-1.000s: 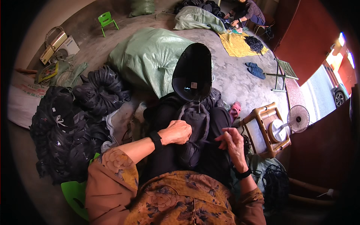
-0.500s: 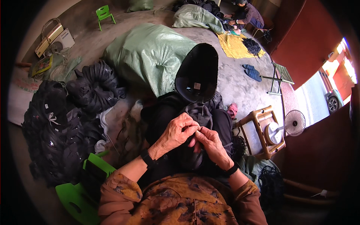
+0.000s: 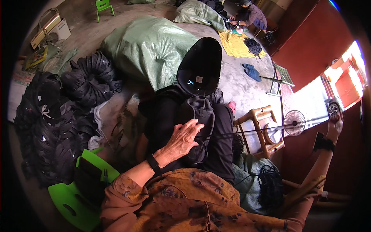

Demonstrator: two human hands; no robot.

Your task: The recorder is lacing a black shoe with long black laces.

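A black shoe upper rests across my lap, its open heel part raised on the far side with a small white label inside. My left hand is bent over the near side of the upper and holds it, with the fingertips on its left edge. Far out to the right, my right hand is closed on a black shoelace. The lace runs taut and slightly blurred from the upper, past the stool, to that hand. Where it enters the upper is hard to make out.
Black uppers are heaped at left, near a green chair. A large pale-green sack lies ahead. To the right are a bamboo stool, a fan and a bundle of black laces. Another person works far off.
My right hand has left my left hand and swung far to the right, drawing the lace out straight. My left hand has stayed near the upper. The whole view has shifted slightly.
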